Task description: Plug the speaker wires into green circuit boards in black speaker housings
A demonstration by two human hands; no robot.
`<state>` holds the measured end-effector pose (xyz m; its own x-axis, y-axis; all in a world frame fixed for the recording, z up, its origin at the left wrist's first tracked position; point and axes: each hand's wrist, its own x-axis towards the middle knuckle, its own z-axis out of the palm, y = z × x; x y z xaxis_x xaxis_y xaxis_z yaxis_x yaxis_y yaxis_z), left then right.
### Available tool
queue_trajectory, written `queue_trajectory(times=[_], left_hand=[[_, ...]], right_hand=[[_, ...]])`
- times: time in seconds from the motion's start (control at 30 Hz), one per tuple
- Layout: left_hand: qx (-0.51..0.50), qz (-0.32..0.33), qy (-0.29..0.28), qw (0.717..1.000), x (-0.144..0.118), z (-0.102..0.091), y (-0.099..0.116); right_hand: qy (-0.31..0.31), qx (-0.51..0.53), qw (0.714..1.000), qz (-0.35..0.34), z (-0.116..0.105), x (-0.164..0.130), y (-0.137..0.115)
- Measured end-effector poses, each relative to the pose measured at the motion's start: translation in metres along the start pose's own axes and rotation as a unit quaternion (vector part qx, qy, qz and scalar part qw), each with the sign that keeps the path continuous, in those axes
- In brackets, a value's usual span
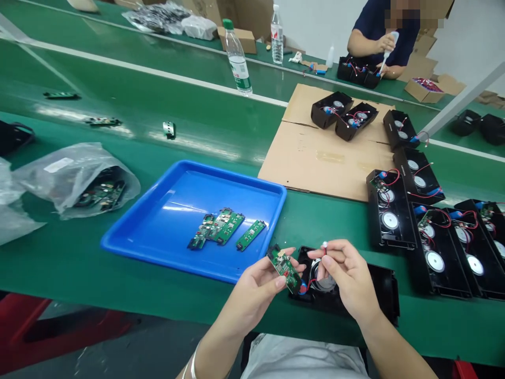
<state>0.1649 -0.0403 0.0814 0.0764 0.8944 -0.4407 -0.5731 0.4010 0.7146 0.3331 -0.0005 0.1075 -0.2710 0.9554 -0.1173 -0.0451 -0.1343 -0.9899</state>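
Small green circuit board (284,269) tilted in my L hand (258,284); tiny white connector (324,245) on red wire pinched by my R hand (347,273), over black speaker housing (379,295) lying open side up.

Tray (158,221) left of cardboard sheet (315,158); boards (221,227) in tray.

Green circuit board (284,268) in hand, red wire (311,282) off it. Black speaker housing (379,295), silver cone. Blue tray (165,210) holds more green boards (224,226). Belt (118,89) green with white stripe. Brown cardboard (315,158). Clear bottle (238,58), green cap.
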Motion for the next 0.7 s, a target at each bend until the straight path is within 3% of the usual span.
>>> queue_trajectory(times=[0.13, 0.33, 0.5, 0.7], left_hand=[[0.1, 0.08, 0.03, 0.991, -0.001, 0.002, -0.005], [0.163, 0.132, 0.081, 0.974, -0.007, 0.014, -0.013], [0.23, 0.136, 0.089, 0.96, -0.012, 0.021, -0.011], [0.278, 0.187, 0.095, 0.937, -0.012, 0.023, -0.016]], right_hand=[[-0.024, -0.192, 0.979, -0.068, -0.002, -0.007, -0.005], [0.043, -0.386, 0.876, -0.285, 0.016, -0.013, 0.004], [0.105, -0.421, 0.826, -0.36, 0.024, -0.009, 0.013], [0.11, -0.42, 0.821, -0.371, 0.023, -0.008, 0.014]])
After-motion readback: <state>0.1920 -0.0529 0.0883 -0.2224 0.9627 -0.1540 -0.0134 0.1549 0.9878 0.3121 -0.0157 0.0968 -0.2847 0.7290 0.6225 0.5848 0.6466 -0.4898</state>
